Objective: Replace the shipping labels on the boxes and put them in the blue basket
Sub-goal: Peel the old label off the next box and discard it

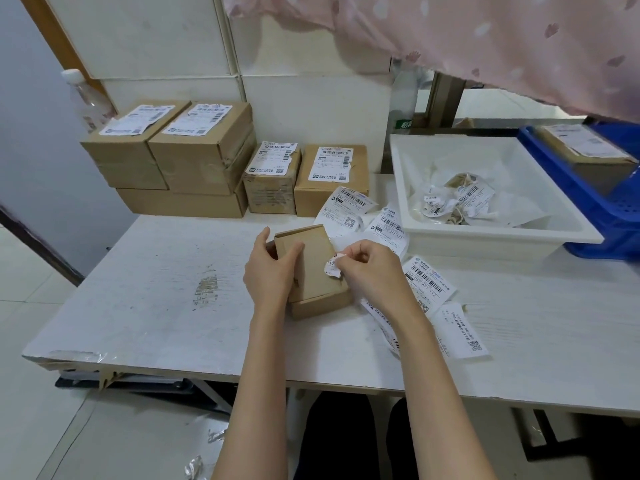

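Note:
A small brown cardboard box (317, 271) lies on the white table (156, 299) in front of me. My left hand (270, 271) grips its left side, thumb on top. At the box's right edge my right hand (370, 271) pinches a torn scrap of white label (331, 266), partly peeled off. Several fresh shipping labels (429, 282) lie loose on the table right of the box. The blue basket (609, 209) stands at the far right with one labelled box (585, 147) inside it.
Several labelled cardboard boxes (204, 147) are stacked against the back wall, two smaller ones (330, 174) beside them. A white tray (450, 230) holds crumpled label scraps. A plastic bottle (86, 98) stands far left. Pink fabric (485, 36) hangs overhead at right.

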Tool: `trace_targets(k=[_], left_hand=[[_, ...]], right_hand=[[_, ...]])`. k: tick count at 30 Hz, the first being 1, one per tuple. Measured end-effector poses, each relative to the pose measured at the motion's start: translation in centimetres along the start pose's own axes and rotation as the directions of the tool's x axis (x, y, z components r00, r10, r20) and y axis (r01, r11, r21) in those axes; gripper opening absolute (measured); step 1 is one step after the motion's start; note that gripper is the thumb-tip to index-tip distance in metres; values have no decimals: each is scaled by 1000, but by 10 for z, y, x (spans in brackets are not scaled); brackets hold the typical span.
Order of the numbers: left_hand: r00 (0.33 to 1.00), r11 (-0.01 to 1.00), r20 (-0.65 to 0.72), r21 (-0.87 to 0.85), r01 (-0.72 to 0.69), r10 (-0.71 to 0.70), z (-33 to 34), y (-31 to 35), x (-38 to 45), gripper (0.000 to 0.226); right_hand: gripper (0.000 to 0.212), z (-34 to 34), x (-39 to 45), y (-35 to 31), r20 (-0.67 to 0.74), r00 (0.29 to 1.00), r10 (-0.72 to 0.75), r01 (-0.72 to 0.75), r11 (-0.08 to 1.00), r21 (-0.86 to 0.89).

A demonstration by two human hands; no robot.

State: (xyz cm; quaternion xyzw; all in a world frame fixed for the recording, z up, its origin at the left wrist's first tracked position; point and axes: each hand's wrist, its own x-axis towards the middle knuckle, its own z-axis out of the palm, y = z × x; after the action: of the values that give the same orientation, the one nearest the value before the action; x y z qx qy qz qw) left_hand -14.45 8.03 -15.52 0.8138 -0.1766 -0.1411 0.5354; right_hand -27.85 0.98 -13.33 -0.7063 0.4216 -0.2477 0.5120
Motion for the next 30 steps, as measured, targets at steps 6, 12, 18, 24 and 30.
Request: trace_targets(k=[6, 12, 18, 24, 30], left_hand=[[1000, 997, 6, 72, 10, -10, 0, 14, -1, 68], [964, 970, -114, 10, -242, 242, 17, 46, -15, 23], [949, 970, 220, -143, -198, 227, 78, 76, -39, 11], [930, 972, 365, -231, 44, 45, 121, 78, -54, 25], [925, 960, 380, -253, 121, -16, 131, 81, -46, 21]], right_hand=[[9, -5, -4, -1, 9, 1000, -10, 11, 999, -31], [16, -52, -7, -19, -84, 988, -130, 126, 990, -58], [15, -113, 29, -23, -424, 904, -55, 65, 998, 10], [13, -135, 78, -22, -459, 885, -70, -36, 975, -218], [30, -132, 96, -16, -377, 925, -44, -158, 859, -487]])
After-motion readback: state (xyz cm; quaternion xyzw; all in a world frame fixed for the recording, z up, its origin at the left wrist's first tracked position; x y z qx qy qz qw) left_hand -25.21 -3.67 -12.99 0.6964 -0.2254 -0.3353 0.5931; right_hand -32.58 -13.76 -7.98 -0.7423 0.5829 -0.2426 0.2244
